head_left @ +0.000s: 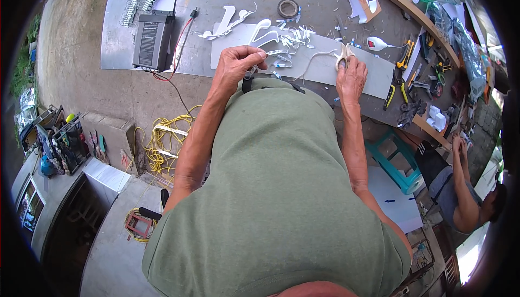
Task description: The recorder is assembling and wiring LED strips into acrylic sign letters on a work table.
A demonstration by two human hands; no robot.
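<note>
My left hand (234,68) is closed in a pinch at the table's near edge, on the end of a string of small white LED modules (275,52). More of that string lies in loops to the right of my fingertips. My right hand (352,79) is closed on a pair of scissors (343,55) with cream handles, over a long pale grey board (374,75). A thin white cable (315,60) curves over the board between my hands. Just beyond my left hand lie white channel-letter pieces (261,30).
A roll of dark tape (288,8) lies farther back. At left stands a black power supply box (154,40) with red and black leads. Pliers (405,56) and other tools crowd the right side, near a white glue gun (377,43). Another person (457,197) works at far right, beyond a green stool (395,161).
</note>
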